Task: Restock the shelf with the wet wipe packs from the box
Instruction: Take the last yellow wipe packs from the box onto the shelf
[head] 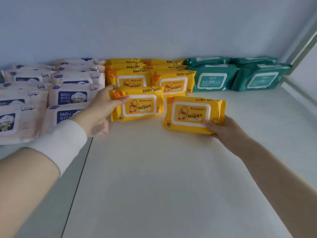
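Note:
My left hand [103, 107] grips the left end of a yellow duck-print wipe pack [140, 104], standing it at the front of the left yellow row. My right hand [223, 129] holds a second yellow wipe pack [192, 114] by its lower right corner, in front of the right yellow row. Behind them, several yellow packs [171, 81] stand in two rows on the white shelf [154, 169]. The box is out of view.
Pink baby wipe packs [68, 93] fill the shelf's left part in rows. Teal packs [212, 78] stand at the back right, near the shelf's right wall [301, 54]. A seam [80, 174] runs along the shelf board at the left.

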